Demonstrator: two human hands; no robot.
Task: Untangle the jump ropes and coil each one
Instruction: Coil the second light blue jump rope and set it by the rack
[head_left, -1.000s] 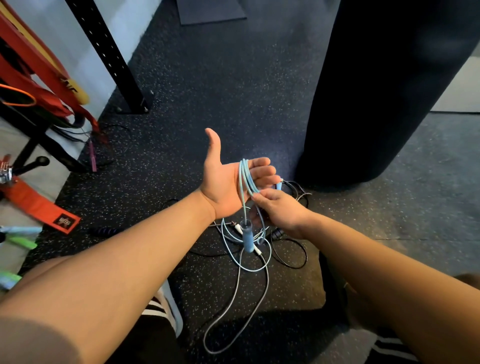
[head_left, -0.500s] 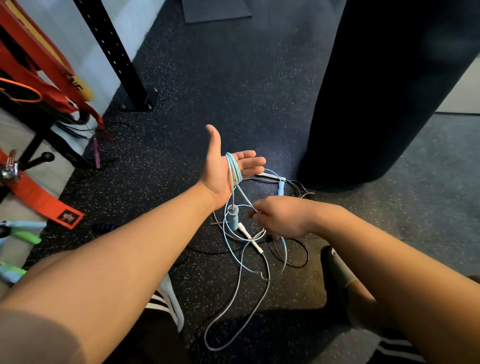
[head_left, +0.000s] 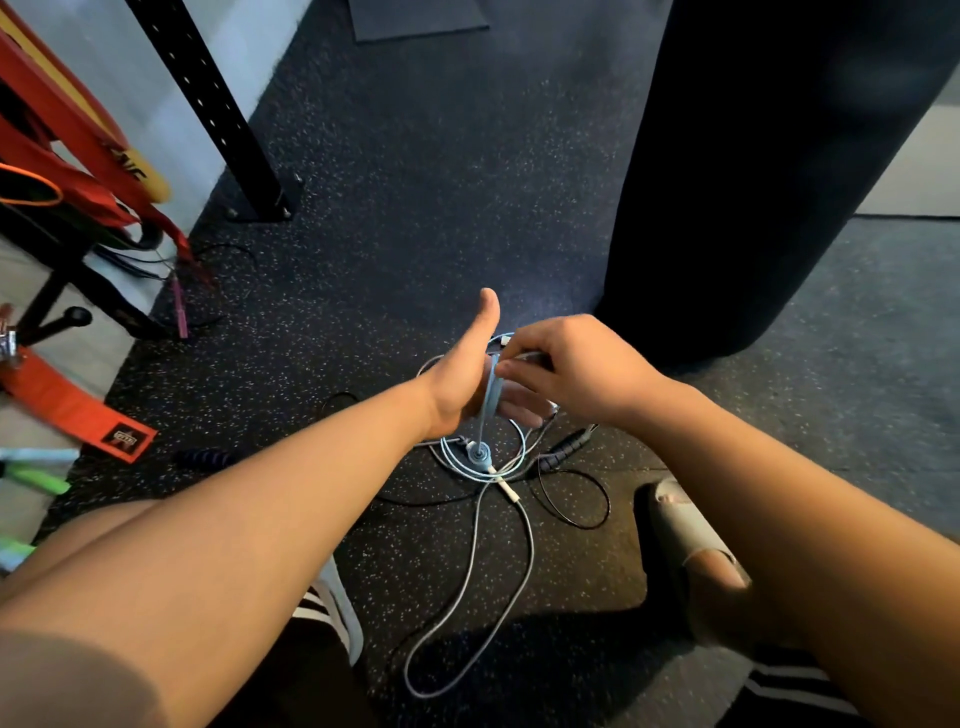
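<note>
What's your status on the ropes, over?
Left hand flat, light blue rope wound round it. Right hand pinching a turn. Black rope on floor, overlapping the slack.

The floor (head_left: 415, 208) is black rubber, pale-flecked, matt and grainy. The light blue jump rope (head_left: 470, 587) is smooth, plastic-looking cord with a faint sheen. The black jump rope (head_left: 576, 526) is thin, smooth and slightly glossy. The punching bag (head_left: 753, 182) has a dark, smooth, matt covering. The upright post (head_left: 208, 109) is dull black painted metal. The red strap (head_left: 57, 400) is woven cloth. The sandal (head_left: 685, 535) is grey, matt and foam-like.
</note>
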